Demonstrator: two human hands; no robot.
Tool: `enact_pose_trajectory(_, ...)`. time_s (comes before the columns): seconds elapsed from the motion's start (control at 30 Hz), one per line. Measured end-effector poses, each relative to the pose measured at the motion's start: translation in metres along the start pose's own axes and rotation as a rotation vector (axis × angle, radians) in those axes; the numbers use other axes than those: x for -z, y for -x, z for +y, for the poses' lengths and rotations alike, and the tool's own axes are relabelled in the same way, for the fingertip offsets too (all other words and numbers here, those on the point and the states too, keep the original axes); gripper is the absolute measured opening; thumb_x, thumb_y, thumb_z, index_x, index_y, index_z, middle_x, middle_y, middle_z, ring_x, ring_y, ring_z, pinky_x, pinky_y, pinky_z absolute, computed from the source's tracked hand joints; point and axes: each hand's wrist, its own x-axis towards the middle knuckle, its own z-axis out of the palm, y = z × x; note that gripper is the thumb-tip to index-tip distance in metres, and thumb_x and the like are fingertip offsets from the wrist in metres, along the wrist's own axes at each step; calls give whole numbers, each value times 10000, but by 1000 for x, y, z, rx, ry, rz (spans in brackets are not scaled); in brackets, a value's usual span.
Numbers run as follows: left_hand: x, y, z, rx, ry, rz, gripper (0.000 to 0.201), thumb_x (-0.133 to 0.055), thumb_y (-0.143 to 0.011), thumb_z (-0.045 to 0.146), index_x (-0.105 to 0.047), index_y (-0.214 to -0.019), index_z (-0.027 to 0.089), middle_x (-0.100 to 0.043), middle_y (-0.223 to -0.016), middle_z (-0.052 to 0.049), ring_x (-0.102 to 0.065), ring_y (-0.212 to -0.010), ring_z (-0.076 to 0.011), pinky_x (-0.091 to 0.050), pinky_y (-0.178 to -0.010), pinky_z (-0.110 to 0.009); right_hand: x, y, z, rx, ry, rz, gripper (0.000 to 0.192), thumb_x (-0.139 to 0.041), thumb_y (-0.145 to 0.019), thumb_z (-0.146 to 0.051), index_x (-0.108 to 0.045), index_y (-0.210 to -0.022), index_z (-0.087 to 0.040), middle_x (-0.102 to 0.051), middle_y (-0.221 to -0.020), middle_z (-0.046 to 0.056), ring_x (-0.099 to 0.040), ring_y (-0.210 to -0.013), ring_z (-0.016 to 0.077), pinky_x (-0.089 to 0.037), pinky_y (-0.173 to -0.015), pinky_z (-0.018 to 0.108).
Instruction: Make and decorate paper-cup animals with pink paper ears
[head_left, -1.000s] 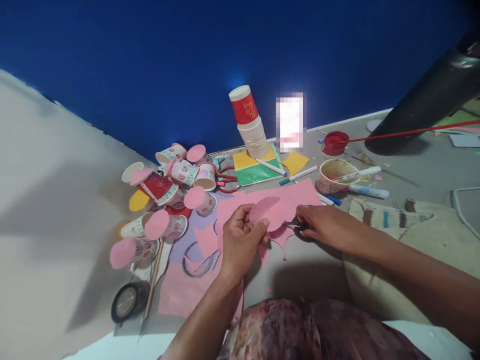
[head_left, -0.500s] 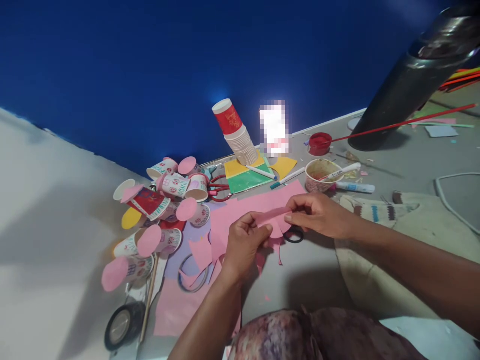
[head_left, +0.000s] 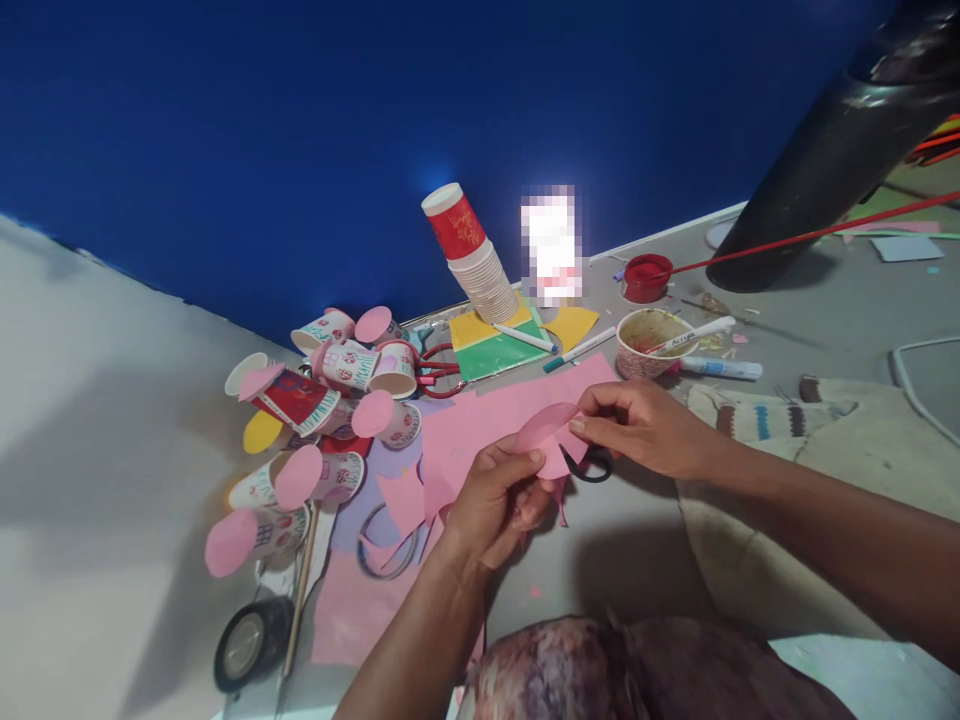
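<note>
On the floor by the blue wall, two hands share one pink paper disc.
Left of them lie paper cups (head_left: pixel 322 400) capped with pink discs; the left hand (head_left: pixel 491 495) pinches the pink paper disc (head_left: pixel 546 438) from below, steadying it, the right hand (head_left: pixel 637 425) pinches its edge above black scissors (head_left: pixel 589 465).

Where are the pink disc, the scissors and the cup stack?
pink disc (head_left: pixel 546 432), head view, middle of the disc's face
scissors (head_left: pixel 592 466), head view, black handle loop
cup stack (head_left: pixel 477 262), head view, side of the stack
</note>
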Motion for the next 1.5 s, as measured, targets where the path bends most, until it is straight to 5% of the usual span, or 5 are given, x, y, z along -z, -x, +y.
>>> enact_pose_trajectory(0.27,0,3,-2,67,37,-77,313,-811,-757,349,-657,-641,103,-436,-420,48,-296,-334,-19,-171,-368,-169,-4,3,2,61,83,34,333,-657,-902,-462,-593,-693,-211,-599,-581,-35,-505,-535,122,-357,-520,255)
enact_pose_trajectory(0.53,-5,4,-7,41,-86,-8,348,-813,-713,407,-645,-624,115,-524,-428,10,-395,-318,-54,-230,-371,-193,-6,7,0,89,7,-40,324,-652,-901,-437,-585,-684,-205,-571,-573,-43,-480,-541,112,-343,-521,250)
enact_pose_trajectory(0.77,-5,2,-10,-134,-199,108,287,-758,-758,394,-651,-695,136,-608,-482,4,-433,-302,-70,-219,-330,-197,-7,5,5,55,10,-97,307,-651,-893,-430,-593,-695,-202,-582,-573,-41,-527,-557,124,-364,-546,256)
enact_pose_trajectory(1.0,-3,2,-18,-191,-261,74,234,-695,-841,351,-655,-724,153,-523,-395,41,-428,-319,-75,-249,-382,-201,-7,4,9,113,84,-84,347,-596,-924,-404,-537,-643,-207,-559,-602,-29,-477,-583,123,-341,-548,264)
enact_pose_trajectory(1.5,-9,10,-13,-184,-273,87,229,-732,-790,340,-687,-743,120,-567,-427,23,-429,-314,-64,-269,-354,-187,-14,9,8,267,167,-12,224,-619,-944,-323,-683,-784,-179,-606,-653,-25,-498,-611,118,-385,-598,258)
